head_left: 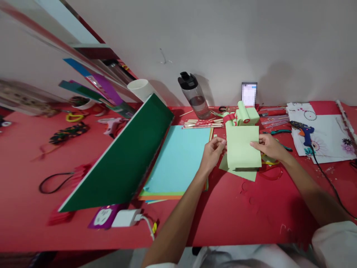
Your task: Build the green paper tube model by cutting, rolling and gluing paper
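Note:
A pale green sheet of paper (243, 147) is held up over the table, its lower part curving. My right hand (270, 146) grips its right edge, thumb on top and fingers behind. My left hand (214, 152) is closed in a pinch right beside the sheet's left edge; whether anything is between the fingertips I cannot tell. Another piece of green paper (247, 174) lies flat beneath. Just behind the sheet stands a green paper model (248, 116) with red markings. Scissors with yellow and red handles (272, 172) lie partly hidden below my right hand.
Left of my hands lies a stack of coloured paper (178, 160), with a dark green board (119, 160) leaning beside it. A water bottle (196, 96) and a phone (249, 95) stand by the wall. On the right rests a blue glue gun (306, 133) with its cord trailing forward.

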Motion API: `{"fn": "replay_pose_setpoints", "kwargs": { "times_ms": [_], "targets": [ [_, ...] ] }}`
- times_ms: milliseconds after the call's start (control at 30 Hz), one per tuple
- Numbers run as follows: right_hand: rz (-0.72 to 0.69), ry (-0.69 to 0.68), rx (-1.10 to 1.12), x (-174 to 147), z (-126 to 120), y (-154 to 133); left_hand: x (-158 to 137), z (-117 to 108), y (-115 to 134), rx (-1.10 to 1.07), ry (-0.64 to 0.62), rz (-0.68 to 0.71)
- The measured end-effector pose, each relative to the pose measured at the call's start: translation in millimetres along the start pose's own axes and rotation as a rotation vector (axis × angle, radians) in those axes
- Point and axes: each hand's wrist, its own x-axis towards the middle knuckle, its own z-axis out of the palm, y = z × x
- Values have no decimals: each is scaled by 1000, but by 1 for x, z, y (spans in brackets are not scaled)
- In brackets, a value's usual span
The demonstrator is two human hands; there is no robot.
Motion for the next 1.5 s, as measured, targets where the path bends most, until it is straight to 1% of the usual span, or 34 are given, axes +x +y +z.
{"fn": "replay_pose_setpoints", "kwargs": {
  "times_ms": [67,133,233,333,433,500,567,633,733,833,933,1033,1100,1167,1233,1333,1400,1467,1500],
  "targets": [
    [7,31,3,1,-3,2,1,-1,-2,-23,-7,-5],
    [7,68,6,3,-5,4,0,-1,-3,-14,-18,22],
    [2,126,54,4,-6,6,-4,-2,-4,67,-60,140],
    [8,149,106,4,-6,4,-8,-5,-8,174,-128,266],
    [11,157,97,4,-7,1,-10,-8,-11,238,-215,290],
    [13,156,74,3,-7,0,-11,-7,-10,234,-221,273],
    [10,144,56,3,-7,0,-11,-5,-6,161,-163,233],
    [4,121,53,2,-5,0,-10,-3,-1,50,-113,153],
    [-19,56,69,1,1,1,-8,-1,0,-64,-119,18],
    [-62,-20,55,0,9,2,-4,-3,-6,-59,-93,-56],
    [-101,-55,45,0,12,5,-2,-7,-12,44,-67,-47],
    [-114,-30,-1,1,9,7,-2,-10,-11,116,-107,-36],
    [-87,17,-43,1,7,6,-3,-11,-9,93,-119,-43],
    [-49,84,-23,1,5,3,-4,-12,-7,-11,-102,-47],
    [-39,170,67,1,6,0,-4,-12,-7,-178,-97,-56],
    [-67,276,241,4,10,-2,-7,-8,-12,-384,-165,-89],
    [-82,281,326,5,14,-1,-11,-2,-15,-414,-227,-116],
    [-85,224,355,6,20,1,-15,7,-18,-368,-257,-146],
    [-85,185,352,6,22,2,-17,11,-18,-331,-248,-153]
  ]
}}
